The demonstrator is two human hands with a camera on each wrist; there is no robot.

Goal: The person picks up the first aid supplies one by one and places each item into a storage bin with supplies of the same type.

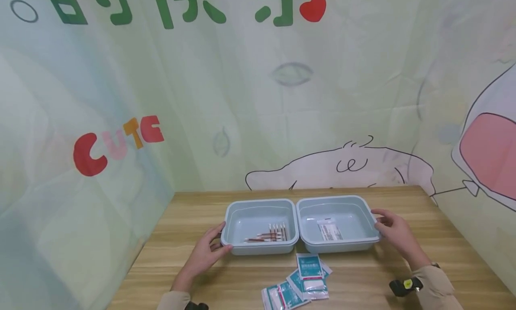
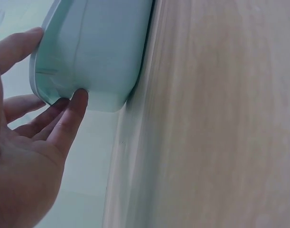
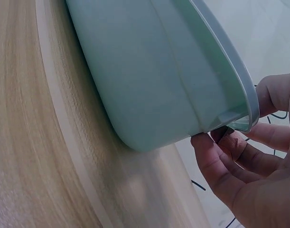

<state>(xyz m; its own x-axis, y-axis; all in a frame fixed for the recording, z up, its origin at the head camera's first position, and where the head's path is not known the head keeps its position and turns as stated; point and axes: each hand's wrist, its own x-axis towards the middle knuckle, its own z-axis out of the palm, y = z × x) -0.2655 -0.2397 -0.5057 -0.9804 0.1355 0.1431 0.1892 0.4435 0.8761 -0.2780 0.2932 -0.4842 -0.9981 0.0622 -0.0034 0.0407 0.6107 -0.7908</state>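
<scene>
Two pale blue plastic trays stand side by side on the wooden table, their near rims touching or almost so. My left hand (image 1: 203, 254) holds the outer end of the left tray (image 1: 262, 250); in the left wrist view the thumb is at its rim and the fingers lie against the end wall. Inside it are several brown-stemmed cotton swabs (image 1: 276, 235). At the opposite end, my right hand (image 1: 399, 236) grips the rim of the right tray (image 1: 340, 247), fingertips under the edge in the right wrist view. A white printed packet (image 1: 329, 230) lies in that tray.
Several teal-and-white sachets (image 1: 310, 267) overlap on the table (image 1: 193, 211) in front of the trays. A printed cloth backdrop (image 1: 225, 99) hangs behind and at the sides. A dark device (image 1: 405, 286) is strapped at the right wrist.
</scene>
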